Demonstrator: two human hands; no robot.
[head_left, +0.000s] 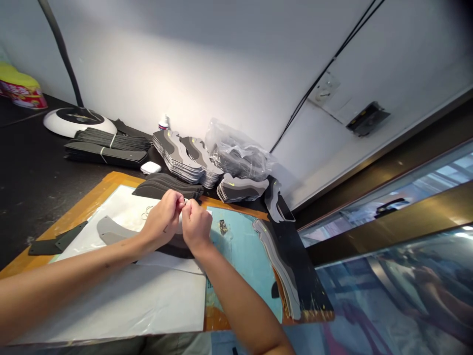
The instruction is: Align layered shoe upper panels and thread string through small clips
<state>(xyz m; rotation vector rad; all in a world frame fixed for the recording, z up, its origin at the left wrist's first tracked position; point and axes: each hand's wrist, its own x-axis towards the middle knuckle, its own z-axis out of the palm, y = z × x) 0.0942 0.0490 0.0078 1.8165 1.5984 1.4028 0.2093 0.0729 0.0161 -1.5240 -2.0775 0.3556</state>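
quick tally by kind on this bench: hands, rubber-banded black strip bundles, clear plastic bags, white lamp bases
hands: 2, left hand and right hand
rubber-banded black strip bundles: 2
clear plastic bag: 1
white lamp base: 1
total: 6

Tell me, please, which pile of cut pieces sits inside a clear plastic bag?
The pile in the crinkled clear bag, right of the grey-and-black stacks; those and the banded black bundles lie uncovered.
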